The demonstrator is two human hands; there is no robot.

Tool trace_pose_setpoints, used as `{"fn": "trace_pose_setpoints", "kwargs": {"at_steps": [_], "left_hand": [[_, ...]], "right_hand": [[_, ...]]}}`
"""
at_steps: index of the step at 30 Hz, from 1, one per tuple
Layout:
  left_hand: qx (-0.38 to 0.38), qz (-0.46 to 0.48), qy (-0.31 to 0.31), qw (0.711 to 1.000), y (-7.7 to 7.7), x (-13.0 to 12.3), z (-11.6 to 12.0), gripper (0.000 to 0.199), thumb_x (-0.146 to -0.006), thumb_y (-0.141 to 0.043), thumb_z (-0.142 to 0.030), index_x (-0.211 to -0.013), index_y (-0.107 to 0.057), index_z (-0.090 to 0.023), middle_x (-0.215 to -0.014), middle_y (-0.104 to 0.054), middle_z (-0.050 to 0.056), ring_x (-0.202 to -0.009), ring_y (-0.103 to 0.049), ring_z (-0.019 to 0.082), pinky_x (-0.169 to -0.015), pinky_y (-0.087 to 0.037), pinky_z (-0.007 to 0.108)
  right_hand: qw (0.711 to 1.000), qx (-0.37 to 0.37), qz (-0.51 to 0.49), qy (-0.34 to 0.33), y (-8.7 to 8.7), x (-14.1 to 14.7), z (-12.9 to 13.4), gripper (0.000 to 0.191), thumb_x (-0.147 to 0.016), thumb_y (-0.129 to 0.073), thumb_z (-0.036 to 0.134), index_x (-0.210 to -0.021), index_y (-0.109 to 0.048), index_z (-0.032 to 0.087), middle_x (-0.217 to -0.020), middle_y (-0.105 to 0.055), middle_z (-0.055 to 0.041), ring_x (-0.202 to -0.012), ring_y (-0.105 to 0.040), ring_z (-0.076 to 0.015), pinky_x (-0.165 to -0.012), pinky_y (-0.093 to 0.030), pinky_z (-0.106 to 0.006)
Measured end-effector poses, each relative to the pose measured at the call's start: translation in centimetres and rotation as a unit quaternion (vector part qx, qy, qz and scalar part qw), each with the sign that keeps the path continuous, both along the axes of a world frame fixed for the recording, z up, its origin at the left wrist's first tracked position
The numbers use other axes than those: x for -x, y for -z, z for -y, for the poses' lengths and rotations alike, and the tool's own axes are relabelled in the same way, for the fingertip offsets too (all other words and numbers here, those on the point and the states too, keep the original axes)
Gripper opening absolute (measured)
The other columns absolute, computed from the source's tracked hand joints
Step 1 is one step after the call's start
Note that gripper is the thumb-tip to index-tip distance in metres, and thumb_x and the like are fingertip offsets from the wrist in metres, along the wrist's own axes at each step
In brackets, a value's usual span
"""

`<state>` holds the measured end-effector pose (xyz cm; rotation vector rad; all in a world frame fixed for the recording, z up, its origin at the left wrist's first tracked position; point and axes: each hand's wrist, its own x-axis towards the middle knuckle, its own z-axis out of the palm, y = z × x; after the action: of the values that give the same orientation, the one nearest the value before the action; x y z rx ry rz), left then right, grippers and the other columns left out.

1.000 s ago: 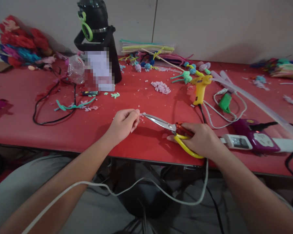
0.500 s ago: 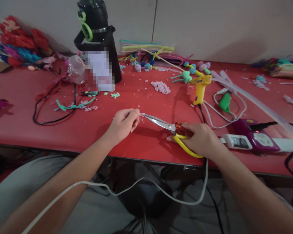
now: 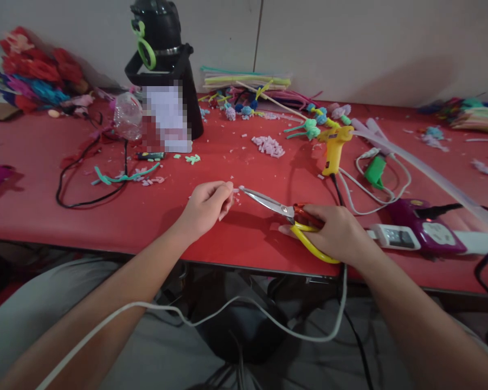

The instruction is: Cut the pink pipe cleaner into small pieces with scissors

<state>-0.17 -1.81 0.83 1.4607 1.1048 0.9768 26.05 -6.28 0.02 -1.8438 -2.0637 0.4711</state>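
Note:
My left hand (image 3: 209, 205) is closed in a pinch above the red tabletop, with the short end of a pale lilac pipe cleaner (image 3: 236, 190) poking out past the thumb. The rest of that stem is hidden in my fingers. Wrapped round the yellow and red handles of a pair of scissors (image 3: 268, 203) is my right hand (image 3: 337, 232). The blades look nearly closed and point left, their tips just right of the lilac end. Small lilac snippets lie beneath. Farther back sits a pile of lilac cut pieces (image 3: 268, 146).
A yellow glue gun (image 3: 336, 149) stands at right, near a purple power strip (image 3: 435, 227) and a white plug-in adapter (image 3: 398, 236). A black bottle (image 3: 193, 103) rises at back left. Bundled pipe cleaners (image 3: 244, 81) lie along the wall. A white cable (image 3: 195, 324) crosses over my lap.
The scissors and my right hand have shifted slightly right, leaving the blade tips a little farther from my left fingers. My left hand stays almost still.

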Motion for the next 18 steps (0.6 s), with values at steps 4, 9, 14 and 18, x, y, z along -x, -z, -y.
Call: {"fn": "trace_pose_setpoints", "kwargs": {"at_steps": [4, 9, 14, 18], "left_hand": [[0.002, -0.001, 0.0, 1.0, -0.16, -0.07, 0.01, 0.037, -0.095, -0.046, -0.026, -0.059, -0.046, -0.018, -0.055, -0.044, -0.003, -0.042, -0.041, 0.005, -0.044, -0.032, 0.022], [0.007, -0.008, 0.001, 1.0, -0.29, -0.13, 0.06, 0.036, -0.095, -0.046, -0.026, -0.06, -0.047, -0.018, -0.054, -0.044, -0.004, -0.042, -0.041, 0.005, -0.044, -0.031, 0.021], [0.011, -0.011, 0.002, 1.0, -0.21, -0.06, 0.07, 0.035, -0.095, -0.045, -0.027, -0.062, -0.048, -0.018, -0.054, -0.045, -0.004, -0.043, -0.041, 0.005, -0.044, -0.032, 0.02], [0.013, -0.006, 0.004, 1.0, -0.23, -0.12, 0.05, 0.035, -0.096, -0.045, -0.026, -0.062, -0.048, -0.017, -0.055, -0.045, -0.004, -0.043, -0.041, 0.004, -0.044, -0.032, 0.02]], "right_hand": [[1.0, 0.011, 0.001, -0.002, -0.1, 0.0, -0.08, 0.069, -0.065, -0.057, 0.088, -0.058, -0.036, 0.022, -0.052, -0.034, 0.0045, -0.052, -0.029, -0.0108, -0.047, -0.025, -0.025], [1.0, 0.014, 0.008, -0.003, 0.05, -0.14, -0.1, 0.069, -0.067, -0.056, 0.088, -0.058, -0.038, 0.022, -0.052, -0.036, 0.0043, -0.053, -0.029, -0.0108, -0.047, -0.025, -0.025], [1.0, 0.011, 0.012, -0.003, 0.1, -0.13, -0.13, 0.07, -0.065, -0.056, 0.089, -0.057, -0.036, 0.022, -0.052, -0.035, 0.0042, -0.053, -0.029, -0.0106, -0.047, -0.025, -0.025], [1.0, 0.002, 0.016, -0.002, 0.12, 0.03, -0.22, 0.072, -0.065, -0.052, 0.092, -0.056, -0.036, 0.022, -0.051, -0.036, 0.0039, -0.051, -0.028, -0.0102, -0.046, -0.025, -0.025]]}}
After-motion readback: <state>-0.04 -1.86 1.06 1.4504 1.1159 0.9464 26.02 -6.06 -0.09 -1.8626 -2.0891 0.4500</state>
